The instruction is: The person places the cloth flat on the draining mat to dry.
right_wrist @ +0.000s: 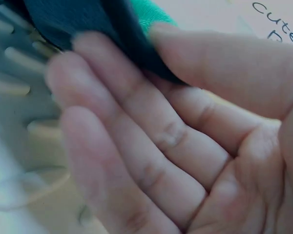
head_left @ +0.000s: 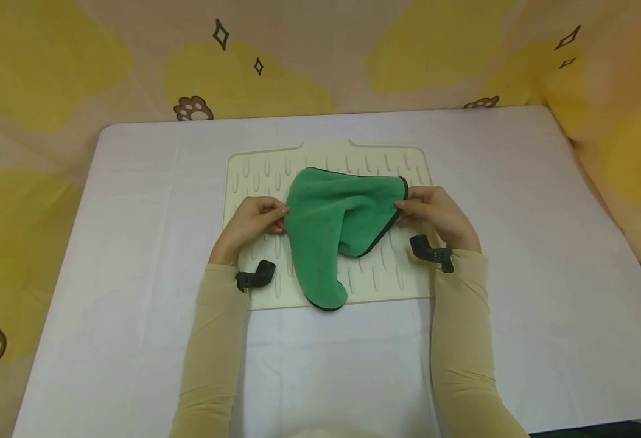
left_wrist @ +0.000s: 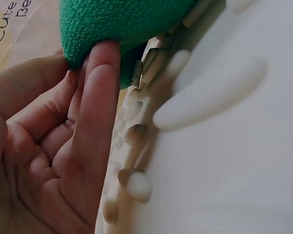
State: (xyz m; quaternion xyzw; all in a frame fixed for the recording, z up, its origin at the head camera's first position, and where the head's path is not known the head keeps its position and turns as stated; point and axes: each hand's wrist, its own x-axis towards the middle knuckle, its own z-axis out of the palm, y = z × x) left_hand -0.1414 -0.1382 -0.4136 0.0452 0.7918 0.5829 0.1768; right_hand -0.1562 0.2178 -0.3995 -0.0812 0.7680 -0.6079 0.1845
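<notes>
A green towel cloth (head_left: 320, 225) with a dark edging hangs in folds over a cream ridged mat (head_left: 260, 283). At its left edge my left hand (head_left: 254, 220) pinches the fabric between thumb and fingers; the left wrist view shows the looped green pile (left_wrist: 117, 24) in that pinch and a small tag beneath. My right hand (head_left: 435, 212) pinches the dark-bordered right corner. In the right wrist view the cloth's dark border (right_wrist: 129, 44) lies between thumb and fingers, with the other fingers extended below it. One rounded corner droops over the mat's front edge.
The mat lies on a table with a white cover (head_left: 545, 274). Behind the table hangs a patterned yellow and beige fabric (head_left: 298, 79). A black wrist camera (head_left: 257, 275) sits on the left wrist, another black camera (head_left: 430, 250) on the right.
</notes>
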